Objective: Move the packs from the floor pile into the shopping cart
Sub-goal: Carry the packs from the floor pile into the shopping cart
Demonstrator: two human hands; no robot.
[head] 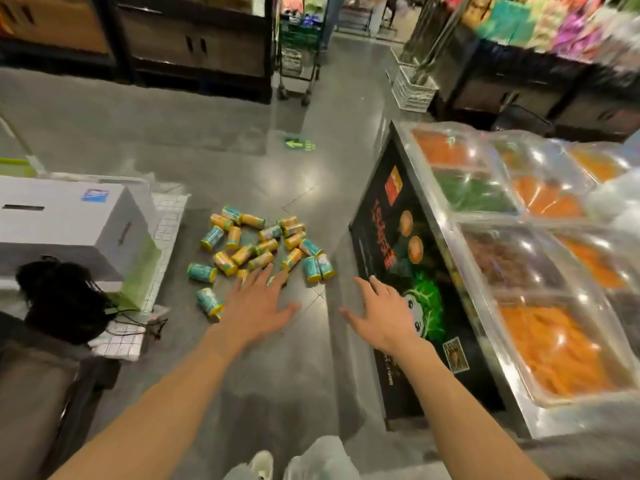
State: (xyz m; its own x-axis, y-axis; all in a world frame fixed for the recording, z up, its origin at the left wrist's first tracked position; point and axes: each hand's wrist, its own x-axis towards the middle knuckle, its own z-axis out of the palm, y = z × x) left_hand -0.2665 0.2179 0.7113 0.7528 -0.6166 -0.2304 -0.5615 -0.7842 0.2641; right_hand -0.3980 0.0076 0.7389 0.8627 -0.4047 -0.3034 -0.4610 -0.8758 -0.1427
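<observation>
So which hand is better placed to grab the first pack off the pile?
Left. The left hand is open with its fingertips already over the near edge of the pile; the right hand is off to the side, nearer the display case.

This is a shop, a supermarket aisle by the look of it. A chilled display counter [485, 271] stands on the right with clear domed lids [540, 258] over trays of orange, green and brown food, its black front panel [405, 271] printed with pictures and lettering. Farther off, dark shelving units [194, 46] line the polished grey floor [207, 140], a green shopping cart [299, 46] waits in the aisle, and a green arrow sign [300, 144] marks the floor. Bright packaged goods [554, 26] fill a stand at the upper right.
</observation>
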